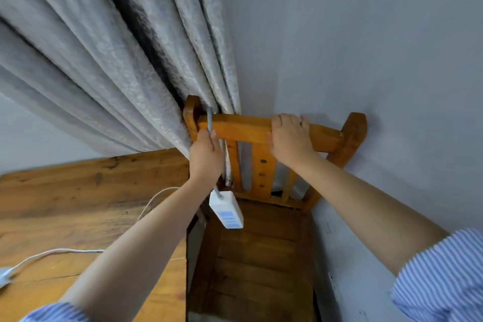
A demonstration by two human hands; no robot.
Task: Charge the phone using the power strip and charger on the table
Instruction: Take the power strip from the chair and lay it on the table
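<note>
Soft, even daylight; wide-angle bending at edges; slight blur throughout.

The wooden table point(78, 206) filled the lower left, its planks scratched and marked with dark knots. A white cable point(62, 252) lay across it, running to a pale object point(4, 276) cut off at the left edge. Just beside the table's right edge stood a wooden chair point(261, 256).

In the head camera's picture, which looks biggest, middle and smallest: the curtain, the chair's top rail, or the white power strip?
As they look in this view:
1. Curtain, by far the largest.
2. Top rail of the chair.
3. Power strip, smallest, dangling by its cord from the left hand.
</note>
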